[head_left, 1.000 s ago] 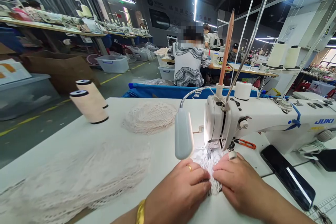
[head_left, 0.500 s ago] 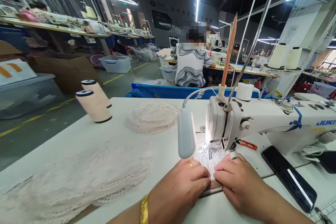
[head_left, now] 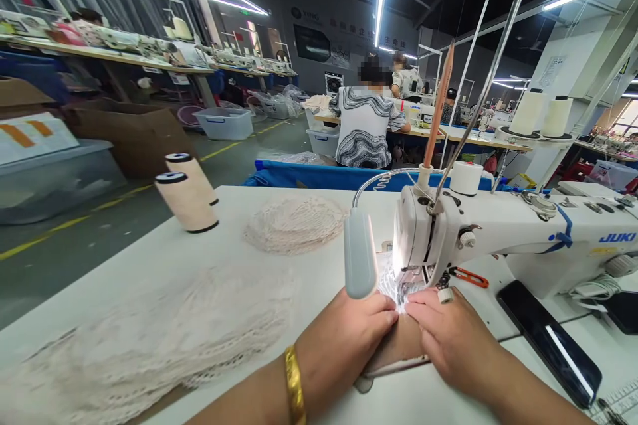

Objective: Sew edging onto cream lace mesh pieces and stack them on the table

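My left hand (head_left: 349, 335), with a gold bangle at the wrist, pinches the near edge of a white lace piece (head_left: 387, 273). From the other side my right hand (head_left: 451, 335) pinches the same edge, the fingertips of both hands almost meeting. The lace lies under the needle area of a white sewing machine (head_left: 478, 216), where the machine head and my fingers hide part of it. A brown plate (head_left: 401, 342) shows between my hands. Just above my left hand hangs a grey lamp (head_left: 359, 255), its light falling on the lace.
Lace pieces (head_left: 164, 339) spread over the table's left side, with a lace pile (head_left: 296, 224) behind. Two thread cones (head_left: 192, 202) stand at the far left edge. Right of my hands lie an orange-handled cutter (head_left: 468, 277) and a black phone (head_left: 548, 342). A person (head_left: 366, 123) sits ahead.
Both hands have moved forward toward the needle along with the lace. Less lace shows in front of the machine, and more of the brown plate is uncovered. The view has shifted slightly.
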The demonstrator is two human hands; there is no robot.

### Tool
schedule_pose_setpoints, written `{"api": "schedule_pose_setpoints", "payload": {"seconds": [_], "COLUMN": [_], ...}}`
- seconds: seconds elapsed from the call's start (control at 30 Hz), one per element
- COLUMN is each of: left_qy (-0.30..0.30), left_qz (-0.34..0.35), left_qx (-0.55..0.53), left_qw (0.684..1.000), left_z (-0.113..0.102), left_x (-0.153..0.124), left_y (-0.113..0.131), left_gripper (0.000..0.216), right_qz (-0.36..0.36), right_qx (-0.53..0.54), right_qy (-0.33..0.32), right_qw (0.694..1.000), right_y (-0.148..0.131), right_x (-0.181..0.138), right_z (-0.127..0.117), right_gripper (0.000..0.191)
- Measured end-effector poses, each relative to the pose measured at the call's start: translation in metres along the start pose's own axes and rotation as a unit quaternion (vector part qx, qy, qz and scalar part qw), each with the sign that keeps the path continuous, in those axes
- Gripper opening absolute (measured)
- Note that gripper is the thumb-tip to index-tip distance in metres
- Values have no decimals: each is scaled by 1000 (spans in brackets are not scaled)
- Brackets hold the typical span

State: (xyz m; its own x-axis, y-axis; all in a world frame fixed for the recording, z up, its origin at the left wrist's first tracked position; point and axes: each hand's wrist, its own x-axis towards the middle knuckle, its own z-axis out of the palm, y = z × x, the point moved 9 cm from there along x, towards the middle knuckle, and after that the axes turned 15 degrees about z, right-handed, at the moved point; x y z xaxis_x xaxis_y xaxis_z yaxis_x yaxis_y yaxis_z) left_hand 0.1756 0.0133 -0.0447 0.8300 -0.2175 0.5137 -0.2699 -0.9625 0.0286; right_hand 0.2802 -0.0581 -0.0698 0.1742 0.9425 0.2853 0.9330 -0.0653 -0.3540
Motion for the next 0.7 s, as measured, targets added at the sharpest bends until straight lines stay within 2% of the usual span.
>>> {"api": "schedule_pose_setpoints", "payload": {"seconds": [0.27, 0.47, 0.57, 0.7], "left_qy": [15, 46, 14, -82], "left_qz": [-30, -90, -126, -169], "left_qx": [17, 43, 61, 79], "left_qw": [999, 994, 990, 979], "left_z": [3, 21, 30, 32], "left_x": [-1, -27, -34, -31], "left_y": [-16, -38, -48, -42], "left_gripper": [30, 30, 39, 41], "right_qz": [46, 30, 8, -53], "right_qx": [-24, -17, 2, 47], "right_qy": [-29, -1, 18, 39], "right_qw": [998, 999, 1000, 997], "right_y": [1, 3, 2, -14], "right_x": [9, 5, 2, -1], "right_z": [0, -1, -1, -7], "right_gripper": [52, 55, 52, 49]}}
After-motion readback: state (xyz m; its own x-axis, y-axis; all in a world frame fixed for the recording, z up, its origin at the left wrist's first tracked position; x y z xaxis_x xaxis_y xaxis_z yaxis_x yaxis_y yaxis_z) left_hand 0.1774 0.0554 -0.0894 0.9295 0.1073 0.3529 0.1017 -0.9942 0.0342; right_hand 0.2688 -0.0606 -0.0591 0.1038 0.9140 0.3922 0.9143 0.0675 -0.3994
